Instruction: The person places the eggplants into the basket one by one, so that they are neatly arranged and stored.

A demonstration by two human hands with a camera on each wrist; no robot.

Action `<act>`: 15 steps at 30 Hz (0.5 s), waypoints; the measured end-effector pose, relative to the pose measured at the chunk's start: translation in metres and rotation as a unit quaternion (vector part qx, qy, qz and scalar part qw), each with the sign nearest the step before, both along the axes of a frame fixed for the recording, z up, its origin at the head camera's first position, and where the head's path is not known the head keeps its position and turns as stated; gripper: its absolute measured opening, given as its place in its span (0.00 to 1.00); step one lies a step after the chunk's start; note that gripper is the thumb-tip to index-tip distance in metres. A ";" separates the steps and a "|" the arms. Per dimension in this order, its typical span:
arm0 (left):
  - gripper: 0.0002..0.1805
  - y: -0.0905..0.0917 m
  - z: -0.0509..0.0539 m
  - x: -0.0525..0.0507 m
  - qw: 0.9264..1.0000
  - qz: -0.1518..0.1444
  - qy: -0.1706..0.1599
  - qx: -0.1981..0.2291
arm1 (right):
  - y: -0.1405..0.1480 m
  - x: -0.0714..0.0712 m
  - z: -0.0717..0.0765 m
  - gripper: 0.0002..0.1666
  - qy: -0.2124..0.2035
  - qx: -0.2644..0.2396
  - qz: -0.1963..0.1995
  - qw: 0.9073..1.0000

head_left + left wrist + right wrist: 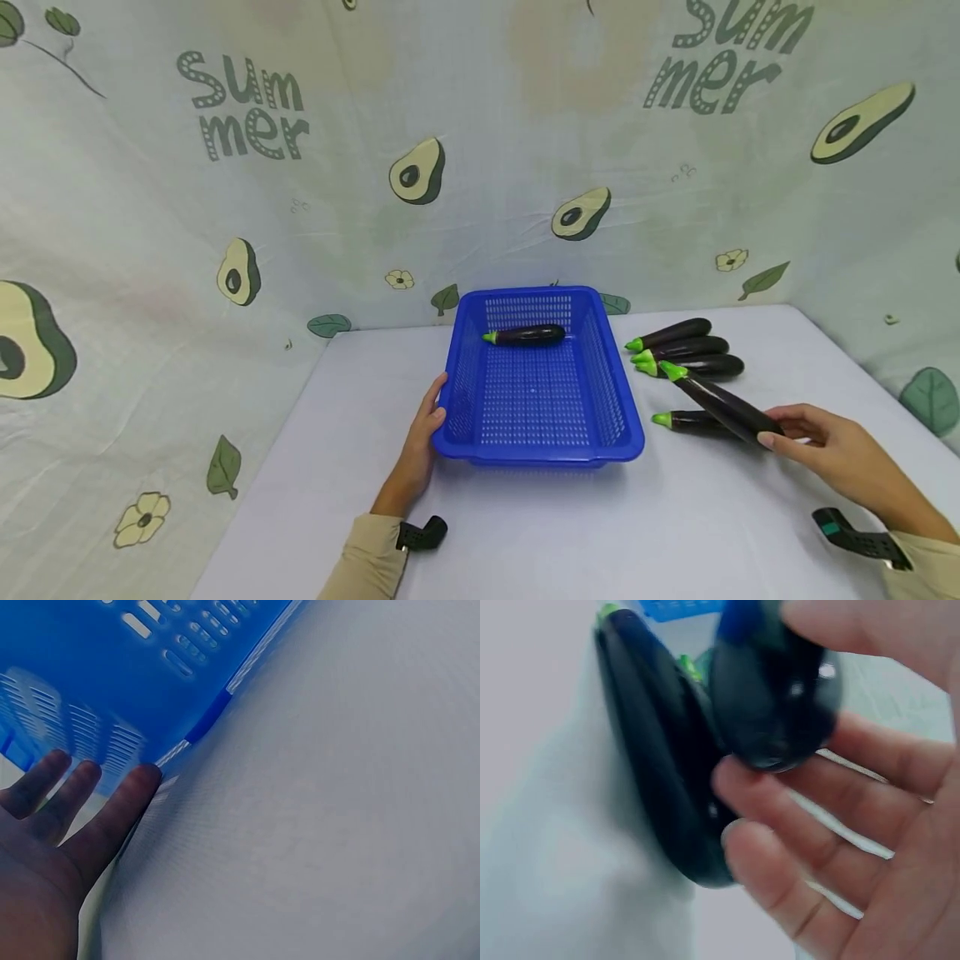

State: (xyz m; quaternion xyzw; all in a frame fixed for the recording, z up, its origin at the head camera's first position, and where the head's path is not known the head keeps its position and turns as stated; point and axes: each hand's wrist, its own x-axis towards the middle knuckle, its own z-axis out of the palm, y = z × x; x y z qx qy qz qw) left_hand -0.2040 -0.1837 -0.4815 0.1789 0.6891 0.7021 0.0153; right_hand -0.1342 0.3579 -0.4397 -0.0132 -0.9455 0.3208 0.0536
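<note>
My right hand [843, 450] grips a dark eggplant [723, 404] by its thick end, thumb on one side and fingers on the other. Its green stem points toward the basket, and it is raised over another eggplant [693, 422] on the table, whose far end it partly hides. In the right wrist view the held eggplant [772, 697] shows its rounded end. A blue plastic basket [532, 457] stands mid-table with one eggplant [528, 335] lying across its far end. My left hand [418, 450] touches the basket's left side, its fingers [112, 817] fairly straight against the wall.
Several more eggplants [686, 347] lie side by side at the basket's right, stems toward it. The white table [525, 542] reaches back to a hanging cloth [487, 100] printed with avocados. Each wrist wears a black strap [423, 534].
</note>
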 end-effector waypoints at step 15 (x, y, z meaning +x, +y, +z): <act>0.30 -0.001 0.001 0.002 1.000 0.002 -0.011 -0.004 | -0.023 -0.028 0.005 0.35 0.055 -0.092 0.034 0.994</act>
